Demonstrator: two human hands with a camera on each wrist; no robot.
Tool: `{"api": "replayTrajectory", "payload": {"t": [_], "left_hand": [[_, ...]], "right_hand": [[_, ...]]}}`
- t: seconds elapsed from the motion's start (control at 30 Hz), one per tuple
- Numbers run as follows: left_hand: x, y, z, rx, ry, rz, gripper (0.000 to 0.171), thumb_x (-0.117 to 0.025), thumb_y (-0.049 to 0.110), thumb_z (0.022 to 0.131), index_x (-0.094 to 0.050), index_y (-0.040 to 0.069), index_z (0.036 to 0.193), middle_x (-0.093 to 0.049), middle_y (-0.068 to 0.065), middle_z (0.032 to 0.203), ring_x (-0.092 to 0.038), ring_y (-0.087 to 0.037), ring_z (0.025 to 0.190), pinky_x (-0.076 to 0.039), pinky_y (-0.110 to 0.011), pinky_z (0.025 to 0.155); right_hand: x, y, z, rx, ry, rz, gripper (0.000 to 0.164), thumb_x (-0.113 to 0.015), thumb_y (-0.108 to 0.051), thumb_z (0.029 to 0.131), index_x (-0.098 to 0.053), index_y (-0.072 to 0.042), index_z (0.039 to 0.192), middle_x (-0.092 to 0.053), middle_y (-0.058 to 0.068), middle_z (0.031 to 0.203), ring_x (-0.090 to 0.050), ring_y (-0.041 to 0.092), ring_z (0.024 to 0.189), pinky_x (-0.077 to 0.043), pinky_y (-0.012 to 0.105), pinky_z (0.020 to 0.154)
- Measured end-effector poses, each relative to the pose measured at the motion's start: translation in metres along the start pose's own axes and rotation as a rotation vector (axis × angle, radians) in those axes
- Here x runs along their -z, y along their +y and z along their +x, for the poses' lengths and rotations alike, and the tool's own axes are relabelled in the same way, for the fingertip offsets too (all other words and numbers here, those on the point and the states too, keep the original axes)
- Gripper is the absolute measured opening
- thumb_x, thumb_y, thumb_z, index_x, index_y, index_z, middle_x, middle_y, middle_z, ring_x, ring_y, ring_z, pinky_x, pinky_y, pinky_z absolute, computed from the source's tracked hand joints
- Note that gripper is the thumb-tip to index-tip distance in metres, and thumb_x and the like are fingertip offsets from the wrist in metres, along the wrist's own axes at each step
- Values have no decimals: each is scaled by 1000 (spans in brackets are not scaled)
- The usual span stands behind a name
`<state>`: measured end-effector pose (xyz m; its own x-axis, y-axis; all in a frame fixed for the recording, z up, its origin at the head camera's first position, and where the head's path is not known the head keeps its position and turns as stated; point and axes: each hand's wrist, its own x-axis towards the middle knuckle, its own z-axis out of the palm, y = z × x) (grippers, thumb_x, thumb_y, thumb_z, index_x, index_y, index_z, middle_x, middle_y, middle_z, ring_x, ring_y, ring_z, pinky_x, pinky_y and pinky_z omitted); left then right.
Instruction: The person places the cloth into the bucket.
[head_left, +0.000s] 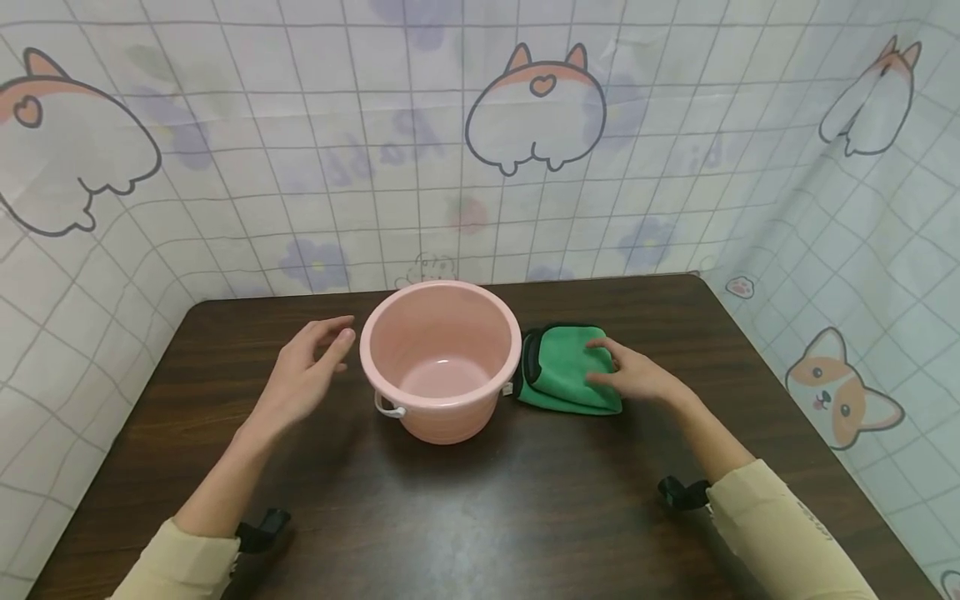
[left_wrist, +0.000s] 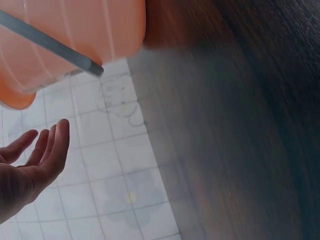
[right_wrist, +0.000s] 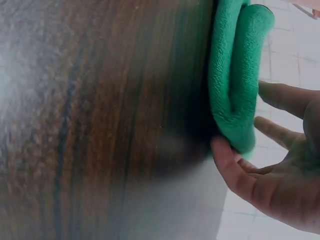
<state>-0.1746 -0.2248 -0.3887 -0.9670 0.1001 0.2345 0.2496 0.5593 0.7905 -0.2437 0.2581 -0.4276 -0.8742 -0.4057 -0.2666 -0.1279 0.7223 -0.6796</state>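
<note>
Currently R hand (head_left: 637, 373) nearest green cloth (head_left: 567, 362): fingers spread, thumb apart from index, tips at cloth's R end; firm hold or mere touch, can't tell. Cloth lies just L of those fingers, folded, blk trim on L & far sides, long axis approx. L–R, i.e. parallel to far edge of table (head_left: 465, 533), in far half, R of ctr. Pink bucket (head_left: 441, 367) hard by cloth's L end; contact unclear. L hand (head_left: 303, 367) on bucket's other side, fingers loose, holding nothing, near rim but apart; bucket btwn it & cloth, so R hand has the direct side.
</note>
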Motion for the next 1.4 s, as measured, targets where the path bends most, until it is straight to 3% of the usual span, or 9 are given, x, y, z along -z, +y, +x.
{"api": "replayTrajectory", "payload": {"t": [0.13, 0.27, 0.4, 0.6, 0.77, 0.9, 1.1, 1.3, 1.4], "left_hand": [[-4, 0, 2, 7, -24, -51, 54, -49, 43, 109, -53, 5, 147, -57, -14, 132, -67, -34, 106, -59, -33, 83], [-6, 1, 4, 27, -42, -92, 54, -52, 42, 108, -53, 3, 147, -58, -15, 130, -64, -32, 113, -59, -41, 86], [-8, 3, 6, 46, -60, -119, 53, -56, 39, 107, -54, 3, 146, -59, -15, 130, -62, -29, 113, -59, -39, 86], [-5, 6, 10, 59, -92, -208, 50, -56, 33, 108, -53, 0, 146, -60, -20, 129, -63, -28, 111, -59, -33, 85], [-3, 7, 12, 132, -166, -399, 54, -56, 32, 108, -48, -4, 148, -55, -23, 137, -62, -28, 113, -56, -40, 93], [-3, 6, 12, 190, -196, -503, 57, -58, 30, 107, -44, -6, 150, -49, -24, 144, -58, -25, 118, -56, -34, 93], [0, 8, 12, 242, -206, -556, 58, -63, 25, 105, -43, -5, 151, -46, -22, 144, -55, -22, 120, -56, -31, 92], [2, 11, 15, 263, -228, -603, 58, -63, 21, 104, -42, -4, 152, -47, -21, 145, -56, -22, 122, -56, -32, 94], [2, 11, 17, 261, -243, -624, 58, -62, 19, 105, -40, -4, 153, -46, -21, 145, -55, -24, 124, -56, -33, 94]], "right_hand": [[-3, 1, 1, 22, 15, 17, 53, -67, -18, 101, -44, -3, 147, -53, 24, 114, -48, 26, 77, -41, 40, 71], [-4, 1, 1, 19, 34, 22, 43, -68, -16, 100, -54, -2, 139, -44, 32, 144, -50, 42, 117, -45, 49, 87], [-2, 2, -2, -18, 31, 77, 42, -66, -18, 102, -58, -3, 140, -40, 34, 149, -39, 52, 135, -45, 57, 98], [2, 1, -4, -4, 11, 145, 47, -66, -20, 103, -54, -2, 144, -29, 31, 158, -27, 51, 144, -41, 60, 104], [4, -4, -5, 13, 1, 186, 52, -68, -17, 101, -50, -1, 147, -28, 31, 158, -33, 48, 141, -43, 58, 102], [6, -8, -6, 2, 18, 204, 50, -65, -17, 103, -50, -3, 148, -32, 31, 156, -35, 49, 140, -41, 61, 104], [11, -14, -7, -10, 32, 287, 50, -61, -17, 105, -46, -3, 151, -31, 28, 158, -34, 45, 142, -35, 61, 111], [16, -25, -8, 23, 46, 276, 51, -60, -14, 105, -44, -5, 153, -15, 24, 166, -22, 45, 149, -34, 61, 112], [19, -31, -8, 36, 69, 251, 50, -61, -14, 104, -46, -9, 152, -16, 21, 166, -18, 42, 150, -35, 61, 111]]}}
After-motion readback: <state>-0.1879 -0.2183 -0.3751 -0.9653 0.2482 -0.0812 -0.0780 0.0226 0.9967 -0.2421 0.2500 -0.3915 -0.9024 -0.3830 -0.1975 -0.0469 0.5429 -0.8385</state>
